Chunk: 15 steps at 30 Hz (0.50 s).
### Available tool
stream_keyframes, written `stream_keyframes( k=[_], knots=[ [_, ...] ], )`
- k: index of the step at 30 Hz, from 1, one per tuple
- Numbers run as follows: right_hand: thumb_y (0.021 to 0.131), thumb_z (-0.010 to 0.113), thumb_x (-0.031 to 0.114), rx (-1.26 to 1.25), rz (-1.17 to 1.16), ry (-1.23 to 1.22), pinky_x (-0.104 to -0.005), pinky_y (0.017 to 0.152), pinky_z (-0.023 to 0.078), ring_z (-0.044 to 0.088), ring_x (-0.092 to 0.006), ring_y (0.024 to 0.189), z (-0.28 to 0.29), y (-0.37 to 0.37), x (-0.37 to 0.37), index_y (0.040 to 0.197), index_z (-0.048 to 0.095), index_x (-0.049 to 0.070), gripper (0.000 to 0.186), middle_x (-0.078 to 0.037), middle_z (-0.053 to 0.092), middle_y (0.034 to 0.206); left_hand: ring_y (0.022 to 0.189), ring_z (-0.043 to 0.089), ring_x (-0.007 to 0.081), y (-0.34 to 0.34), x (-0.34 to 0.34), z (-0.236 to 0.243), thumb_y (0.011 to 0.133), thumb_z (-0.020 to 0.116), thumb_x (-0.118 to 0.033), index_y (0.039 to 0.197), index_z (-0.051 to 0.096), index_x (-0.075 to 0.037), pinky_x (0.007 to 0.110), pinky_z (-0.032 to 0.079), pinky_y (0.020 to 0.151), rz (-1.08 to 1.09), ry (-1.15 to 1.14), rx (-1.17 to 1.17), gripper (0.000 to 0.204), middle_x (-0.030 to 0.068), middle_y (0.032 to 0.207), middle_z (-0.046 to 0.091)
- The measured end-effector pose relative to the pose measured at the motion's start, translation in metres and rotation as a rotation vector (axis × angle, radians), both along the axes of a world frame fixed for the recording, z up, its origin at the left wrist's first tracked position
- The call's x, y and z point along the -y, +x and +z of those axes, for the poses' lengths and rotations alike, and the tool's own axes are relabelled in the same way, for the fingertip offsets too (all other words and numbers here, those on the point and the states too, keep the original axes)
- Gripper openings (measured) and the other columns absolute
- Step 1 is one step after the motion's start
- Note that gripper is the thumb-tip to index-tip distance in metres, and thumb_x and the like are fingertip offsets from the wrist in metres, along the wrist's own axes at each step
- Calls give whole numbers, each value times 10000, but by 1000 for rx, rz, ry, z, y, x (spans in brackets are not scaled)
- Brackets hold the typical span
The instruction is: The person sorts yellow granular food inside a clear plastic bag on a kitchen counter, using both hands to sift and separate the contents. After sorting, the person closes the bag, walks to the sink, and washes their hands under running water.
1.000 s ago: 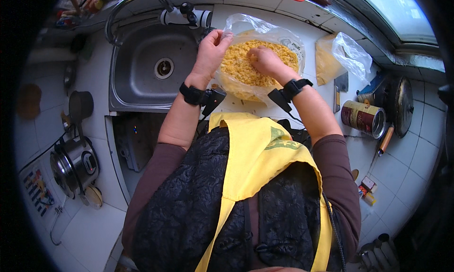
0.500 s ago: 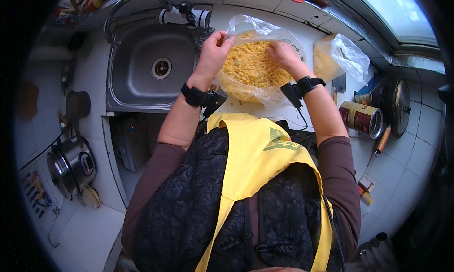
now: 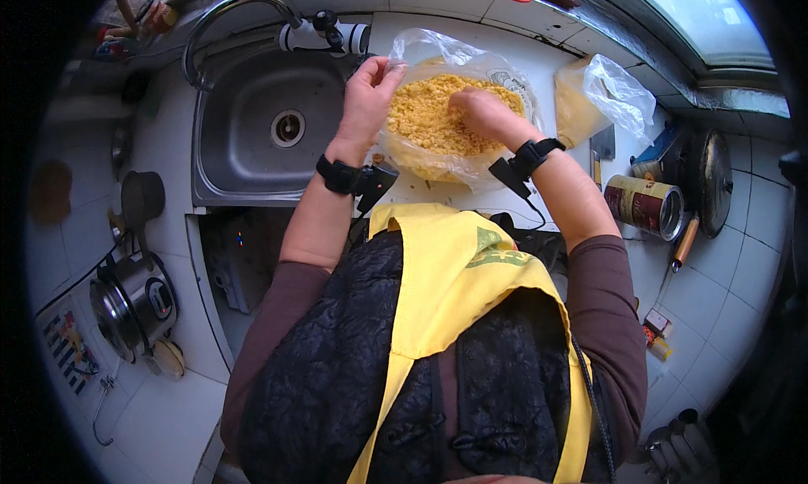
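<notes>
A clear plastic bag lies open on the white counter, full of yellow crumbly food. My left hand is closed in a pinch on the bag's upper left rim. My right hand rests in the food at the middle right of the bag, its fingers curled and their tips buried, so whatever they hold is hidden. A second bag, holding fine yellowish stuff, lies just to the right.
A steel sink with a faucet is at left. A cleaver, a tin can and a dark lidded pan stand at right. An electric cooker sits lower left. A window is upper right.
My right hand moved right across the food, then came back left toward the middle. My left hand keeps its pinch on the rim and has shifted slightly left.
</notes>
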State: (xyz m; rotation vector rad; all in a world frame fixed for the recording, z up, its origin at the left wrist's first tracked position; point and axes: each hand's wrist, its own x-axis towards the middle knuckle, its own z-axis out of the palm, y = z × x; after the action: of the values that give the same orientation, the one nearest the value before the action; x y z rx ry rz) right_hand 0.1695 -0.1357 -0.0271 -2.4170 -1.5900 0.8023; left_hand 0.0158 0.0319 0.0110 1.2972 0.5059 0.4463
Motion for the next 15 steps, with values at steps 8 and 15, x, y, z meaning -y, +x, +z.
stream_keyframes(
  k=[8,15],
  knots=[
    [814,630,395,120,-7,163,-428,965,437,583,-348,1075,-9,-5,-32,1253,535,48,567,-185,607,1184,958,598,118,13,12,1,959,559,-130,1028,620,-38,258,469,868,46,-51,118,130,59,1007,667],
    [749,632,560,-7,-197,-171,-384,900,480,620,-303,1048,-28,17,-67,1155,645,75,633,-166,650,1142,949,603,133,12,8,3,961,550,-127,1011,604,-45,282,459,885,67,-19,138,110,56,1001,668]
  ],
)
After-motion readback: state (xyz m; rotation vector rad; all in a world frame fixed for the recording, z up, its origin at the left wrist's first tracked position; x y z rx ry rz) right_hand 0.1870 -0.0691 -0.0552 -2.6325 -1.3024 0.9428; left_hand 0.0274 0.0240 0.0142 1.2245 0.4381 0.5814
